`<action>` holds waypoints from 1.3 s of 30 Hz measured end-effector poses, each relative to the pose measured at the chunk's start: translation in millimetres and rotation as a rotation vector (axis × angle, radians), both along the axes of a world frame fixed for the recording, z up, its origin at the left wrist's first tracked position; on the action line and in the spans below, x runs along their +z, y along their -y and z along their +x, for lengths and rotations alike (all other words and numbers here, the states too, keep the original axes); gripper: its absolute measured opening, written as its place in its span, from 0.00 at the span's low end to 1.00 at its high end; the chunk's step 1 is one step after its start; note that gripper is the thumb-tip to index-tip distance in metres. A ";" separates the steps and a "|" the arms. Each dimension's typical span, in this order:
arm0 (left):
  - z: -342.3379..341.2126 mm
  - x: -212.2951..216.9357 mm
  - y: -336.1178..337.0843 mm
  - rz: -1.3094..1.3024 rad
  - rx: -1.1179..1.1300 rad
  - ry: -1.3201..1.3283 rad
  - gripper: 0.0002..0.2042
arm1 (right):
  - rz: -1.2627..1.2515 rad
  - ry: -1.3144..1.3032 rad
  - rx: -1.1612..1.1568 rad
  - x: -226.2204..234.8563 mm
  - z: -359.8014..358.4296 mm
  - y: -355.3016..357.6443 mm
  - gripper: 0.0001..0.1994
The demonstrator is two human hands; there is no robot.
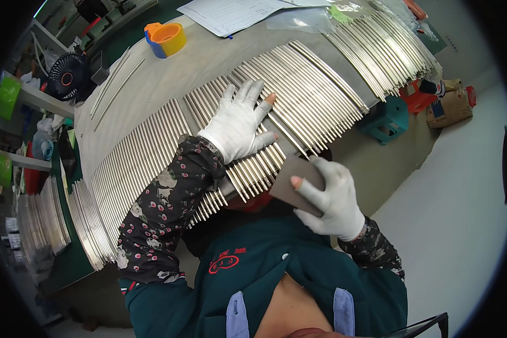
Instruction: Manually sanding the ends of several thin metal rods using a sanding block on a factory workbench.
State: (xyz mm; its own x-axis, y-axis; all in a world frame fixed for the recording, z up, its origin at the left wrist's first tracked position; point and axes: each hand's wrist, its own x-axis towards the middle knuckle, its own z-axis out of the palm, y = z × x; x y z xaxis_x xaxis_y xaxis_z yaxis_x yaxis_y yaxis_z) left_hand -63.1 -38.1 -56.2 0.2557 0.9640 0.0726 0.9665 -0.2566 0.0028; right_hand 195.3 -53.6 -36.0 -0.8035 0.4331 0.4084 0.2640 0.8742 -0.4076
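Observation:
My left hand, in a white glove with some bare fingertips, lies flat and spread over a row of thin silvery metal rods. Its thumb and forefinger are apart, and nothing shows in its grasp. Just off the near ends of the rods, my right hand, gloved the same way, grips a flat grey-brown rectangular pad between thumb and fingers. More rods lie side by side to the left and to the right of my left hand.
Another batch of rods covers the table's far right. Papers and a yellow, orange and blue ring-shaped holder lie on the grey tabletop. A black fan stands left; a teal stool and cardboard box sit right.

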 end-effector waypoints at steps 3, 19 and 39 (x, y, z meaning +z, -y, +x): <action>2.6 1.4 1.2 0.011 0.004 0.010 0.37 | 0.211 0.038 -0.359 -4.9 11.1 -21.8 0.28; 16.6 -0.3 -17.3 0.046 0.043 0.037 0.37 | 0.126 0.018 -0.172 -14.6 -2.7 3.2 0.31; 21.6 0.8 -20.9 0.055 0.085 0.046 0.36 | 0.290 -0.045 -0.572 -8.2 27.7 -20.1 0.30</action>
State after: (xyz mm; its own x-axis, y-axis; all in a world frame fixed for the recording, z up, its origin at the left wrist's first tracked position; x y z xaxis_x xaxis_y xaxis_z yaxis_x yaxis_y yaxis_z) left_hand -41.5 -17.1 -55.4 0.1682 0.9764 0.1357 0.9840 -0.1745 0.0355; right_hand 223.0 -33.5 -44.2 -0.4574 0.6551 0.6014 0.7097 0.6764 -0.1969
